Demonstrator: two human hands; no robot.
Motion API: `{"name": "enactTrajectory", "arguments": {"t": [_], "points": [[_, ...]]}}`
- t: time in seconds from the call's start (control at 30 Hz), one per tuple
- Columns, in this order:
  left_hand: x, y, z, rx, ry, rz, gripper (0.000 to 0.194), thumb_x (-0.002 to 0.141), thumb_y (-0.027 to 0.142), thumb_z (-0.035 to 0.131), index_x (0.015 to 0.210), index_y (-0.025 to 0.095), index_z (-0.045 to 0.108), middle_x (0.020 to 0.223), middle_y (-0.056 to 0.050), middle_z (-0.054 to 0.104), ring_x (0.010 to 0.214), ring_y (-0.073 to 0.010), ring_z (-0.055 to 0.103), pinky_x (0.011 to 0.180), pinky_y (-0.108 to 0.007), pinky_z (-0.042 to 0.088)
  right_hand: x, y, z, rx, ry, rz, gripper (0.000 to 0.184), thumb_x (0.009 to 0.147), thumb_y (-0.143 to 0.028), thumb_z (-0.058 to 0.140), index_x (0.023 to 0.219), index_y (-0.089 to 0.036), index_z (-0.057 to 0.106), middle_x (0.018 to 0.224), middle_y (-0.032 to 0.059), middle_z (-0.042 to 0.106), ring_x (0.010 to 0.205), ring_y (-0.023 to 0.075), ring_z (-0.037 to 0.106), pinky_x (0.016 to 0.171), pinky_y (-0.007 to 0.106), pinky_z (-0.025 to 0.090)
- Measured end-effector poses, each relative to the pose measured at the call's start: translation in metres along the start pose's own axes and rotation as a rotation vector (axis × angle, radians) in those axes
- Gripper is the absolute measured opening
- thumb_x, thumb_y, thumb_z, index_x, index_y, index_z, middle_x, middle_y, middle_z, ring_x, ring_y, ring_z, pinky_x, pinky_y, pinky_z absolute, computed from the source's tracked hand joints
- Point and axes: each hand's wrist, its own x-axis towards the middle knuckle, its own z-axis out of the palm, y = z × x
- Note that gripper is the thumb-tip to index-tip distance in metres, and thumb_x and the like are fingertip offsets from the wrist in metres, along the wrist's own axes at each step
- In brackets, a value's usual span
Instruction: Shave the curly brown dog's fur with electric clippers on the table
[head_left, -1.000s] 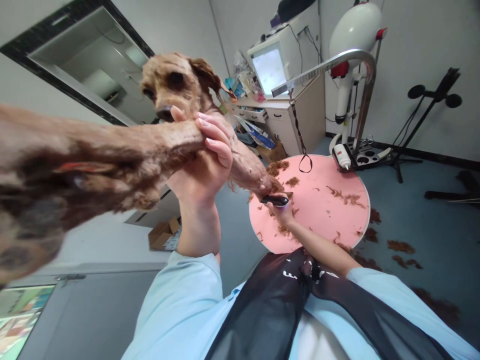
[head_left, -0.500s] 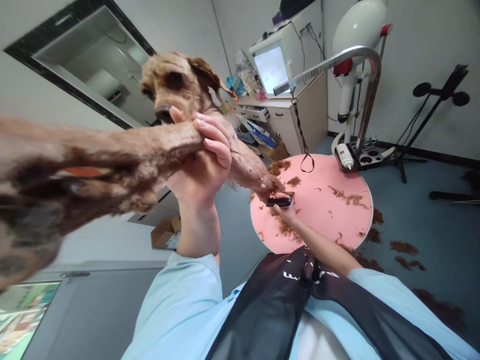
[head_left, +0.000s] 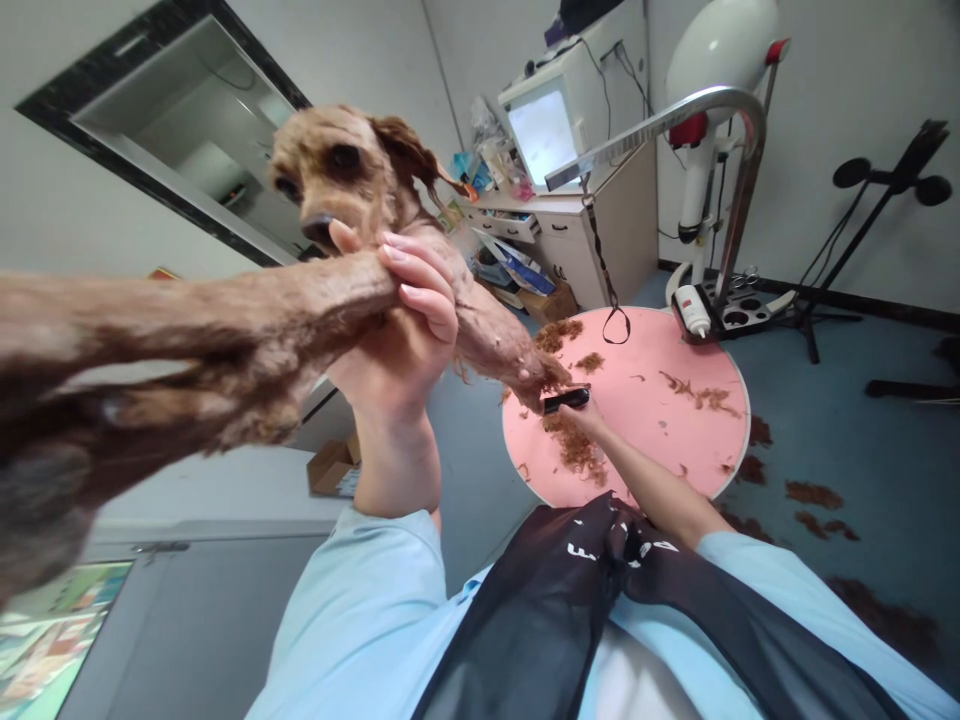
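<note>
A brown, closely trimmed dog (head_left: 352,185) fills the upper left, its head turned toward me. My left hand (head_left: 401,335) is closed around one of its limbs, just below the muzzle. From there the furry limb stretches to the left edge. Another leg (head_left: 499,345) slopes down to the right and ends in a fluffier tip over the table. Close against that tip, my right hand (head_left: 589,412) grips a black hair clipper (head_left: 566,400). The fingers of my right hand are small and partly hidden.
A round pink table (head_left: 637,430) carries clumps of cut hair (head_left: 577,450), with more on the floor. Above it, a metal grooming arm (head_left: 660,125) holds a hanging loop (head_left: 616,325). A white bottle (head_left: 692,310) lies on the holder at the table's edge.
The clipper has shifted slightly to the right and tilted, still beside the leg tip. The dog's head and the limb in my left hand have moved slightly left.
</note>
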Motion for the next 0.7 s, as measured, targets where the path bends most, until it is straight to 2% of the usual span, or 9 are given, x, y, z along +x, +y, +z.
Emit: {"name": "enactTrajectory", "arguments": {"t": [0.1,0.2,0.47,0.6,0.7], "points": [[0.001,-0.001,-0.001,0.038,-0.011,0.008,0.032,0.089,0.06,0.062,0.092,0.03,0.071,0.088,-0.005,0.074,0.103,-0.0213,0.071,0.076,-0.025,0.057,-0.001,0.004,-0.001,-0.003,0.03,0.028,0.03,0.065,-0.034,0.072,0.087,-0.021,0.057,0.082,0.0036,0.07,0.082,0.0223,0.063,0.08,0.039,0.053],[0.001,-0.001,0.0,0.071,-0.02,0.009,0.036,0.088,0.064,0.061,0.089,0.03,0.07,0.084,-0.005,0.073,0.103,-0.0219,0.071,0.075,-0.025,0.058,0.0,0.011,0.0,-0.001,0.042,0.023,0.029,0.066,-0.035,0.073,0.086,-0.022,0.056,0.086,0.0034,0.07,0.087,0.022,0.062,0.086,0.039,0.052],[0.0,0.0,0.0,0.088,-0.018,0.02,0.03,0.088,0.06,0.063,0.089,0.03,0.071,0.089,-0.004,0.074,0.106,-0.0209,0.071,0.078,-0.024,0.057,-0.009,0.027,0.0,0.006,0.041,0.019,0.034,0.065,-0.035,0.072,0.093,-0.022,0.058,0.098,0.0051,0.07,0.096,0.0227,0.063,0.092,0.039,0.051],[0.0,-0.001,0.0,0.084,0.02,0.031,0.03,0.09,0.059,0.062,0.091,0.03,0.07,0.093,-0.004,0.074,0.108,-0.02,0.07,0.078,-0.023,0.056,-0.019,0.027,0.0,-0.029,0.019,0.048,0.03,0.064,-0.035,0.073,0.087,-0.023,0.057,0.085,0.0037,0.07,0.085,0.0228,0.063,0.079,0.037,0.055],[0.0,-0.001,0.002,0.086,0.04,0.005,0.032,0.09,0.06,0.061,0.091,0.029,0.07,0.093,-0.005,0.074,0.108,-0.0208,0.071,0.077,-0.024,0.057,-0.026,0.026,0.001,-0.06,0.049,0.059,0.032,0.065,-0.036,0.072,0.087,-0.023,0.054,0.08,0.003,0.068,0.079,0.0227,0.063,0.072,0.037,0.056]]}}
